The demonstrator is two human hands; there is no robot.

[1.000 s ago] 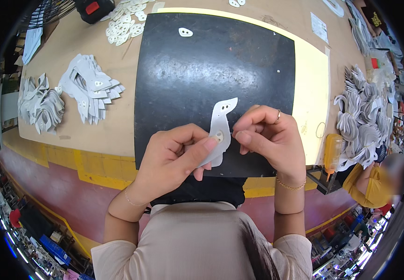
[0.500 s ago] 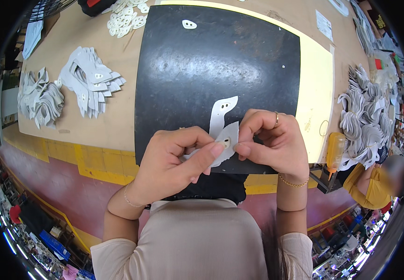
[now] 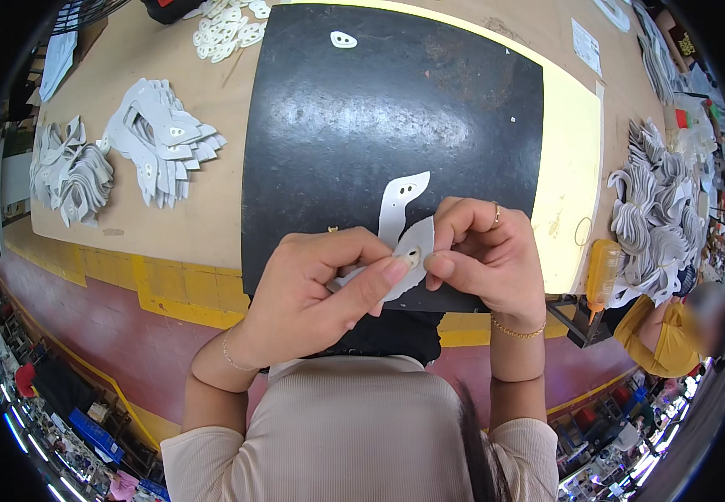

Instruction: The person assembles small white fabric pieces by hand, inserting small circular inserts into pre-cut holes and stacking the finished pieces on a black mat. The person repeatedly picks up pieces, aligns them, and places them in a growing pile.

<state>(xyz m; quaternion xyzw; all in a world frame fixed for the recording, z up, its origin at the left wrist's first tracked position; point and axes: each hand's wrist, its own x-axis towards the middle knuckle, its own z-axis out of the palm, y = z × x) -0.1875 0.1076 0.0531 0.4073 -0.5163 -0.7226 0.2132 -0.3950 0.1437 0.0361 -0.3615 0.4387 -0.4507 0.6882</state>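
Observation:
A curved pale grey cut piece (image 3: 393,213), which looks like fabric or soft sheet material, is between my hands above the near edge of a black mat (image 3: 362,109). Its far end lies on the mat and bears a small patch with two dark holes. My left hand (image 3: 316,280) pinches the near end, thumb on top of a white patch (image 3: 413,253) partly hidden by the thumb. Closed at the same end's right edge, my right hand (image 3: 496,259) grips it between thumb and forefinger. Most of the piece under my left fingers is hidden.
One loose two-holed white patch (image 3: 343,39) lies on the far mat; many more form a pile (image 3: 224,32) beyond its left corner. Stacked grey pieces (image 3: 161,142) and a bundle (image 3: 72,180) sit left. At right are further bundles (image 3: 651,213), a yellow bottle (image 3: 603,272) and a person (image 3: 660,339).
My hands and the held end of the piece have shifted slightly to the right in the picture. Both grips stay the same.

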